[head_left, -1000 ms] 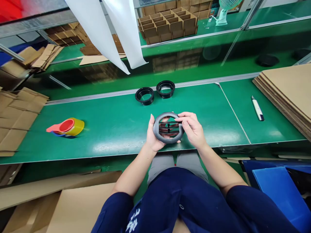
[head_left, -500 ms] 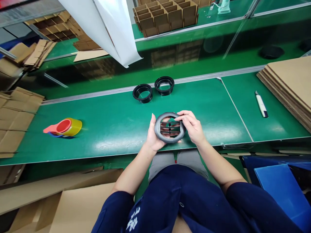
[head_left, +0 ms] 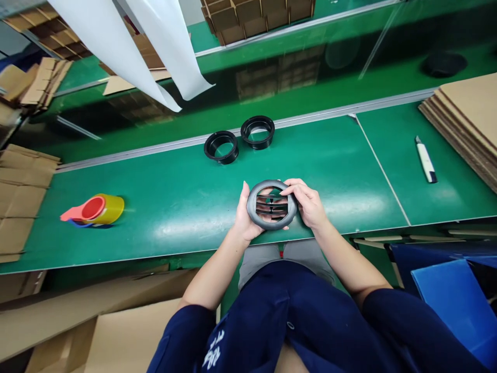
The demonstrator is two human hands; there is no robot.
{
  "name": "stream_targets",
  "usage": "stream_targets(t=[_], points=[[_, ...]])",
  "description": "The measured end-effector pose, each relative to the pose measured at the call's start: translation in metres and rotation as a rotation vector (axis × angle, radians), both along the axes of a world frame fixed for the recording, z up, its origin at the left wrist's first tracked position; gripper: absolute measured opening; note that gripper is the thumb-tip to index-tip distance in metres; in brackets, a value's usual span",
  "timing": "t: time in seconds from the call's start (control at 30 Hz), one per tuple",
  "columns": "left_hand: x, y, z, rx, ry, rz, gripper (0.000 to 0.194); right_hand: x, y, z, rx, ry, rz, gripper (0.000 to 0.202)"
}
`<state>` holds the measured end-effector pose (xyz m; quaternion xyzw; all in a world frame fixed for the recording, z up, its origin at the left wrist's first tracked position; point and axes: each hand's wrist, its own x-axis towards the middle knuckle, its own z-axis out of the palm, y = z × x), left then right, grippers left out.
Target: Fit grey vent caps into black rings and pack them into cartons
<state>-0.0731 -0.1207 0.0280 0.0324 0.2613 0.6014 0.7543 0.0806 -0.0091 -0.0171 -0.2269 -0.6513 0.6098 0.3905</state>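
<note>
A grey oval vent frame [head_left: 253,206] with dark slats across its opening is held above the front edge of the green table [head_left: 186,207]. My left hand [head_left: 245,220] grips it from the left and beneath, its thumb up along the side and fingers showing through the opening. At the upper right, my right hand [head_left: 308,203] is closed on the rim, fingertips at the end of the top slat. Beyond them stand two black rings, a left one [head_left: 210,150] and a right one [head_left: 269,139], side by side near the table's back rail.
Yellow and red tape rolls [head_left: 115,210] lie at the left. A white cutter [head_left: 426,161] is at the right, beside stacked cardboard sheets [head_left: 473,103]. White sheets [head_left: 171,46] hang at the upper left. Folded cardboard [head_left: 23,202] stands at the far left.
The camera view has shifted slightly, so the rings and tape appear further left. My right fingers have moved a little on the rim; both hands keep hold of the frame.
</note>
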Motion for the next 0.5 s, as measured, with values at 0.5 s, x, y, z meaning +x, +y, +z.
stream_targets(t=[0.5], points=[[-0.003,0.017,-0.002,-0.059,-0.052,0.005,0.084,0.001,0.003,-0.001,-0.005,0.009,-0.065,0.044]])
